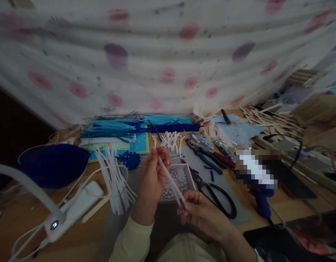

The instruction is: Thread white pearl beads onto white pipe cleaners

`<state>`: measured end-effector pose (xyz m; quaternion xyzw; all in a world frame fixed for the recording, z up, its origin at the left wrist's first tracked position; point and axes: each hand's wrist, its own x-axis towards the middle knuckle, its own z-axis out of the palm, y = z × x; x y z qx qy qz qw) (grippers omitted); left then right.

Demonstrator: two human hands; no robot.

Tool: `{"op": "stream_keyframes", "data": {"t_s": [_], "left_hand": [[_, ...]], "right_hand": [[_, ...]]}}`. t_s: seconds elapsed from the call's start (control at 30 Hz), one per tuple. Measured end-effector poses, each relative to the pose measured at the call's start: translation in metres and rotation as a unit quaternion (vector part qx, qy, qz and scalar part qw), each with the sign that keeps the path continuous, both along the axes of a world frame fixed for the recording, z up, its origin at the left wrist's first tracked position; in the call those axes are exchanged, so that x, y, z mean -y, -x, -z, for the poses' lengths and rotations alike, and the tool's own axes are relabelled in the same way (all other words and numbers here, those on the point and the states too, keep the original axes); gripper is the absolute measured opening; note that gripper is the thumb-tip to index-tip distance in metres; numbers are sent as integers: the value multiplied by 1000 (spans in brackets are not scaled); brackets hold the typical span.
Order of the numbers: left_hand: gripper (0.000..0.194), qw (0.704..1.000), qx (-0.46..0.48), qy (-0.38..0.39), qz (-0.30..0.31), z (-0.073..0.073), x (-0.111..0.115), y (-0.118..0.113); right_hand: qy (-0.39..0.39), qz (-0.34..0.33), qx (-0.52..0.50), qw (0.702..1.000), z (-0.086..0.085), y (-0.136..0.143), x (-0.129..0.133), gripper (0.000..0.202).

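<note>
A folded white pipe cleaner (pixel 170 178) stretches between my two hands, slanting down to the right. My left hand (pixel 154 174) pinches its upper end, and the fingers of my right hand (pixel 196 207) close on the lower end. Below the strip lies an open box (pixel 192 176) of pearly beads (pixel 180 178). White pipe cleaners (pixel 113 182) lie loose left of my left hand, near a dark blue fuzzy piece (pixel 129 160). Short white pieces with beaded tips (pixel 170 140) rest behind my hands.
Black-handled scissors (pixel 222 203) and pliers (pixel 208 160) lie right of the box. A blue glue gun (pixel 262 203) and phone (pixel 296 180) are farther right. Blue pipe cleaners (pixel 110 127) and a paper cup (pixel 202 114) stand behind; a white lamp base (pixel 72 214) is at left.
</note>
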<state>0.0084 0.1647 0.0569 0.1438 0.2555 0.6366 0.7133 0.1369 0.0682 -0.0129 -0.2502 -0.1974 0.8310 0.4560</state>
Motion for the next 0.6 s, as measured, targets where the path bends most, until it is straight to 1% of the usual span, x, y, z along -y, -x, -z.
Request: {"op": "stream_keyframes", "data": {"t_s": [0.07,0.17,0.27,0.33,0.4,0.43,0.47,0.53,0.6], "left_hand": [[39,1000,-6,12,-7,-1,-4,-1],[32,1000,-10,27,-10,-2,-11,-1],[23,999,-15,41,-2,0,-14,-2],[25,999,-21,49,12,2,-12,-2],[35,998,-27,42,44,3,-6,-2],[40,996,-31,32,72,3,-1,-2],[40,994,-35,17,98,3,4,-2],[36,986,-53,0,160,3,16,0],[32,978,-70,-2,196,3,26,1]], "right_hand": [[11,-9,-8,1000,0,0,-1,29],[23,-14,-19,999,4,0,-3,28],[29,-15,-29,999,6,0,-4,29],[33,-4,-35,999,3,-1,-3,27],[39,22,-34,998,-2,-3,-1,22],[39,39,-28,998,-6,-4,0,20],[38,55,-17,998,-9,-5,1,19],[36,79,11,996,-13,-6,2,20],[38,86,33,995,-16,-5,1,22]]}}
